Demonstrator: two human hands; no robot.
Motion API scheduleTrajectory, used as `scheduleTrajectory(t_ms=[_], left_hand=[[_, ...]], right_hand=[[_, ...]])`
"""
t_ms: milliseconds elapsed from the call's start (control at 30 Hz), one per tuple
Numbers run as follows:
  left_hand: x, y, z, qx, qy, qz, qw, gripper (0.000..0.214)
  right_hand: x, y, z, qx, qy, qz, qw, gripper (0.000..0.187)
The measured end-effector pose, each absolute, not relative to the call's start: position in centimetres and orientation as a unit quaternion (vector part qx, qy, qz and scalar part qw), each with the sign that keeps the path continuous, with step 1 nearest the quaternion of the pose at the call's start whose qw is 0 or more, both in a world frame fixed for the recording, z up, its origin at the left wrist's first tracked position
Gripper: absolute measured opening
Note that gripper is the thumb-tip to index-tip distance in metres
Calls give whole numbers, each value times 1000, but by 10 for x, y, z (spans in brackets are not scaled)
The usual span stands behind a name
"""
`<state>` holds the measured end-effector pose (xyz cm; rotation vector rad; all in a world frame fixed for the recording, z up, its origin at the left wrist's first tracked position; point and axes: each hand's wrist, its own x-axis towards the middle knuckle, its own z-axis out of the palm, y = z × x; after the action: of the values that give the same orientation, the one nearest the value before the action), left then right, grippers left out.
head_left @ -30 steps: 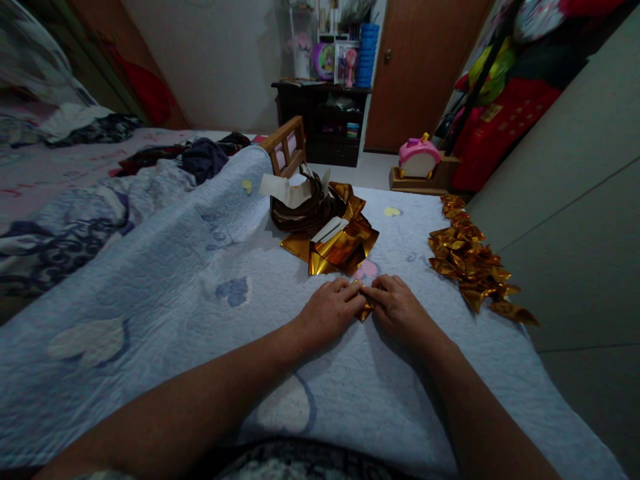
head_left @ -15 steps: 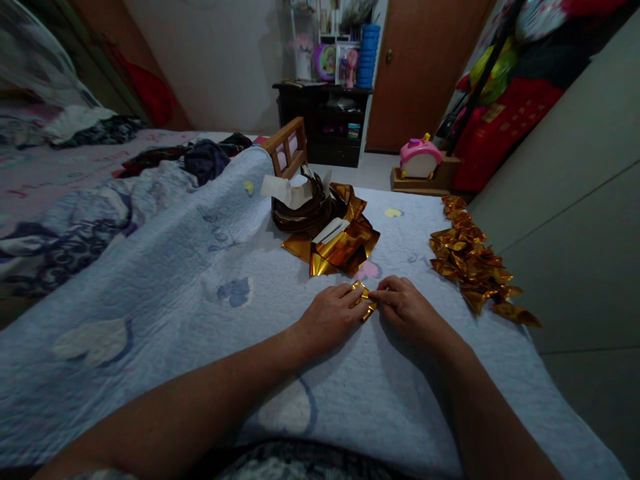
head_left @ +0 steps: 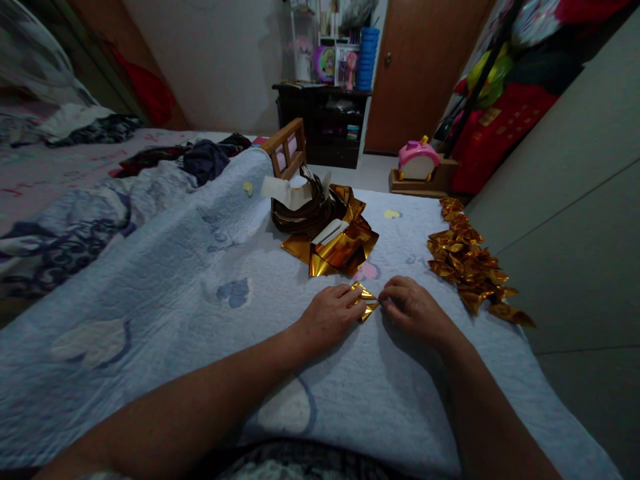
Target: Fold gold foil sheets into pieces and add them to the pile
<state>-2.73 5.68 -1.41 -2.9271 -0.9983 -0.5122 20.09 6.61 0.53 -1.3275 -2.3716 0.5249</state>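
Observation:
A small folded sheet of gold foil paper (head_left: 369, 311) lies on the bed cover in front of me. My left hand (head_left: 327, 317) holds it down from the left, fingers pressed over its surface. My right hand (head_left: 410, 305) pinches the pointed right corner between thumb and forefinger, the other fingers curled. Just beyond the hands, loose gold foil sheets (head_left: 345, 252) are spread beside a curled stack of paper (head_left: 300, 217) with brown and white edges. Over to the right, a row of folded gold foil pieces (head_left: 470, 263) runs along the bed's edge.
The light blue quilted cover (head_left: 190, 353) has heart patterns. At its far end is a small wooden rail (head_left: 285, 147). A pink toy (head_left: 419, 160) rests on a wooden ledge beyond. Rumpled clothes (head_left: 205, 160) lie on the left, and a pale cabinet (head_left: 575, 253) borders the right side.
My right hand has drawn slightly to the right and now pinches the paper's corner, where before its forefinger lay on the paper. More gold surface shows; my left hand stays put.

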Motion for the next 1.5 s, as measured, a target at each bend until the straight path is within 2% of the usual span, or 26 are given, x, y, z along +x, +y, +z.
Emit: scheduleTrajectory(t_ms=[67, 267, 433, 933, 1033, 1133, 1233, 1400, 1500], left_hand=[[-28, 57, -16, -931, -323, -170, 0, 15], [-29, 59, -20, -926, -327, -187, -26, 23], [-28, 60, -18, -917, -343, -195, -57, 22], [-27, 61, -16, -877, -356, -283, -153, 14], [-27, 59, -17, -860, -384, -295, -163, 30], [-26, 56, -15, -837, -441, -284, -157, 40], [-24, 53, -12, -815, -509, -242, -136, 32], [-23, 52, -9, -823, -521, -195, -116, 24], [-23, 53, -11, -840, -492, -193, -123, 18]], right_hand=[[195, 65, 2, -488, -833, 169, 201, 17], [186, 59, -2, -461, -846, 181, 199, 31], [186, 60, -6, -462, -844, 184, 203, 20], [181, 63, -12, -490, -820, 181, 234, 8], [179, 64, -15, -502, -812, 160, 250, 9], [178, 64, -17, -518, -799, 148, 269, 19], [175, 64, -18, -533, -783, 151, 282, 25], [171, 65, -19, -517, -804, 147, 253, 5], [169, 65, -18, -500, -814, 148, 256, 9]])
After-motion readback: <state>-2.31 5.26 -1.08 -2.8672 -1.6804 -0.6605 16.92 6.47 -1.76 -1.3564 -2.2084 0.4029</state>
